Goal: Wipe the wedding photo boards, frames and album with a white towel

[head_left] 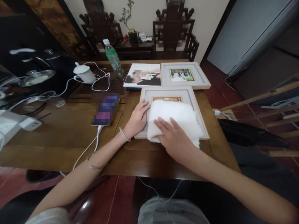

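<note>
A light wooden picture frame lies flat near the table's front right, and a folded white towel covers most of its middle. Above the towel's far edge shows the top of a brownish picture; the rest is hidden. My right hand lies on the near part of the towel with its fingers spread, pressing on it from above. On the frame's left side rests my left hand, fingers stretched out and touching the border beside the towel. A bracelet circles my left wrist.
Behind lie another photo frame and a flat photo panel. To the left are a phone on a charging cable, a green bottle, a lidded white cup, a glass-lidded pot and a white power strip.
</note>
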Action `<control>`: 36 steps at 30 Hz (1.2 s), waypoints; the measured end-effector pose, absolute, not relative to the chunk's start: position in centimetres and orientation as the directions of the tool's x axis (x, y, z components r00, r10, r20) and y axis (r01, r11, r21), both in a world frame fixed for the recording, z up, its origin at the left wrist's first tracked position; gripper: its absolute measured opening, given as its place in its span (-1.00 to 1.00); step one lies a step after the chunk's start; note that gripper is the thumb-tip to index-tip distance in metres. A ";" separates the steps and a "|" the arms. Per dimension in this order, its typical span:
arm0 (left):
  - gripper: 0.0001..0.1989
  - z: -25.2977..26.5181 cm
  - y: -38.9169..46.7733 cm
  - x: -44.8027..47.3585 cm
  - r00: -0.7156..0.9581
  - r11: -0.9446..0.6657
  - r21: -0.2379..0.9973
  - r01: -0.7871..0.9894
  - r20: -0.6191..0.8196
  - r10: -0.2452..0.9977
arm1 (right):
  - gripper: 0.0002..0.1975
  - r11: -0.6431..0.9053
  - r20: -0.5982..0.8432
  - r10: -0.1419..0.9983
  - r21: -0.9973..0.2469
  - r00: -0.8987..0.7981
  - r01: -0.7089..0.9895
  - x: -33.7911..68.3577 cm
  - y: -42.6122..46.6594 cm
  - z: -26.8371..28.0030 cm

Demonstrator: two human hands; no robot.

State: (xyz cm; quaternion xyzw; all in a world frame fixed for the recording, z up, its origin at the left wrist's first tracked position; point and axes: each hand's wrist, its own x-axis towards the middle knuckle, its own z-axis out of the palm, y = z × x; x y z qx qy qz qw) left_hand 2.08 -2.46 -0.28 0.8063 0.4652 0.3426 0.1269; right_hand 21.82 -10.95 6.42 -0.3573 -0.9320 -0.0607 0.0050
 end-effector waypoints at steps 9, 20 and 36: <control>-0.60 -0.6 -2.2 1.7 0.381 -0.569 0.486 0.663 0.435 0.816 | -0.62 0.523 0.103 0.828 0.216 -0.551 0.825 32.0 -12.7 7.0; -0.59 -0.3 -2.1 1.7 0.394 -0.580 0.517 0.629 0.432 0.811 | -0.51 0.389 0.144 0.903 0.127 -0.405 0.912 31.6 -2.3 7.2; -0.60 -0.1 -2.2 2.0 0.399 -0.549 0.475 0.688 0.384 0.833 | -0.54 0.591 0.134 0.795 0.052 -0.592 0.805 32.2 -14.8 7.5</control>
